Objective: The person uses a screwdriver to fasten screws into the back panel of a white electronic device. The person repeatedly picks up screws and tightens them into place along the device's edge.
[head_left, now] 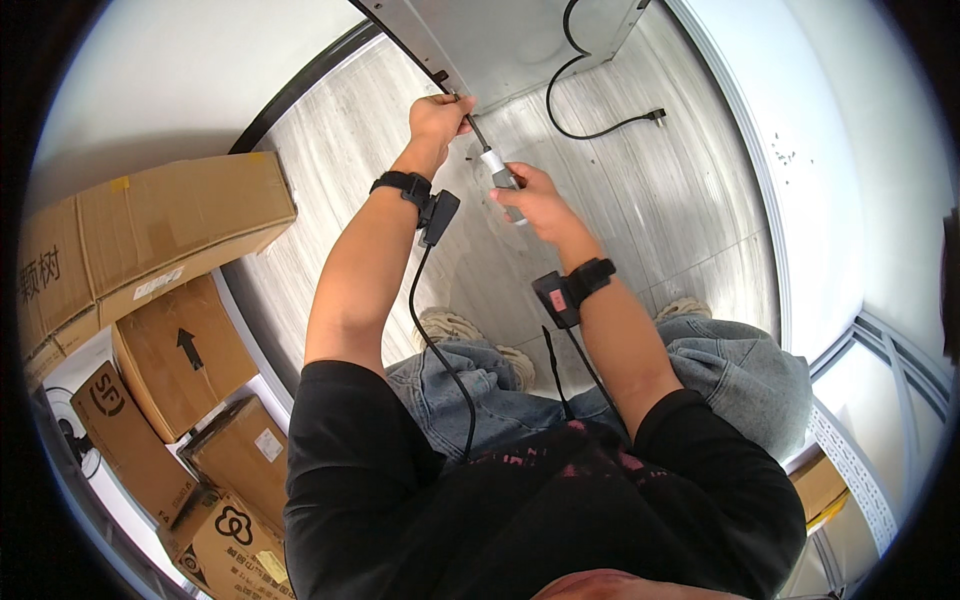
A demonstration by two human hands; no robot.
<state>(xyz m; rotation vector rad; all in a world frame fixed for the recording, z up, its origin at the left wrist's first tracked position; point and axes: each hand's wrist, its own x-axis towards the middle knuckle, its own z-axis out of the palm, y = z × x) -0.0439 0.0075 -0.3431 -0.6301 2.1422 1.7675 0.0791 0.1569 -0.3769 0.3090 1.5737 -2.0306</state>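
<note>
In my right hand (540, 205) is a screwdriver (503, 180) with a grey and white handle, my fingers wrapped round it. Its thin metal shaft slants up and left to the lower edge of a grey metal cabinet (490, 50). My left hand (440, 120) is closed, thumb and fingers pinching the shaft close to its tip. Whether a screw sits under the tip is too small to tell. A black bracket-like piece (440, 77) shows on the cabinet edge just above my left fingers. Each wrist wears a black strap with a small device.
A black power cable (590, 135) with a plug curls over the grey wood-look floor (680, 190), right of the cabinet. Several cardboard boxes (190, 220) are stacked on my left. White walls or panels stand on both sides, and a metal rack (850, 470) is at the lower right.
</note>
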